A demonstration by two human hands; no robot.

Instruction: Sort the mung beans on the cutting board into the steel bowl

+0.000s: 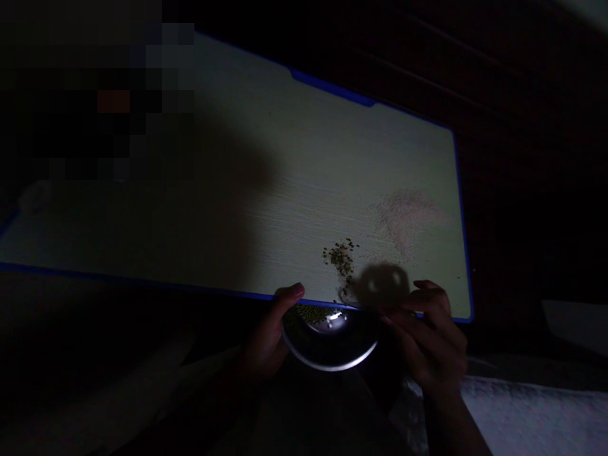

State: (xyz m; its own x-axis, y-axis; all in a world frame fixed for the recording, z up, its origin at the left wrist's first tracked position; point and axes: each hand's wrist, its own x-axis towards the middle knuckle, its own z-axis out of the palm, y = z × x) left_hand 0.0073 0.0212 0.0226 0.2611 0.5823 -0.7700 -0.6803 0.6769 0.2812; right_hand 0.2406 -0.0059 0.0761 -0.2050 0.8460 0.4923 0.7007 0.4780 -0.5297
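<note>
A small shiny metal bowl (332, 354) is held just below the near edge of a pale table with a blue rim (142, 282). My left hand (268, 332) grips the bowl's left side, thumb over its rim. A few green beans (311, 313) lie inside the bowl. A small heap of the same green beans (341, 258) sits on the table just above the bowl. My right hand (432, 335) hovers at the bowl's right side at the table edge, fingers curled toward the beans; the dim light hides whether they hold anything.
A pinkish patch of fine grains (406, 218) is spread on the table's right part. The scene is very dark. A pale cloth (532, 411) lies at lower right. A blurred dark area covers the upper left.
</note>
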